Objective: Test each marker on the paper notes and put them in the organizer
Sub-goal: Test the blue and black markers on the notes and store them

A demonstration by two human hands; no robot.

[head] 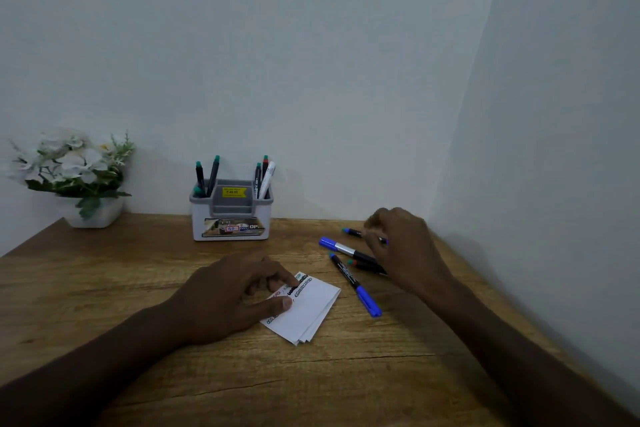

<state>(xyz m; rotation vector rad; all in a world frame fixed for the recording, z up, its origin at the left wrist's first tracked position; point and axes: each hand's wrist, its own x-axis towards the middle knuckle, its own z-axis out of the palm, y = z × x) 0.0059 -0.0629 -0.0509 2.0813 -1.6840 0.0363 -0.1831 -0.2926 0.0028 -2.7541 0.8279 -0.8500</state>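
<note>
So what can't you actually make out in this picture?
All from the head view:
- Whether the right hand grips a marker: its curled fingers face away and cover the marker ends beneath.
- The dark marker by the wrist: its far end is hidden under that hand.
- The scribbles on the paper notes: partly under the left hand, too small to read.
- The organizer labels: too small and blurred.

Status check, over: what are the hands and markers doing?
Left hand pressing paper notes flat. Right hand reaching into loose markers, grip unclear. Organizer holds several. Nothing blocking.
</note>
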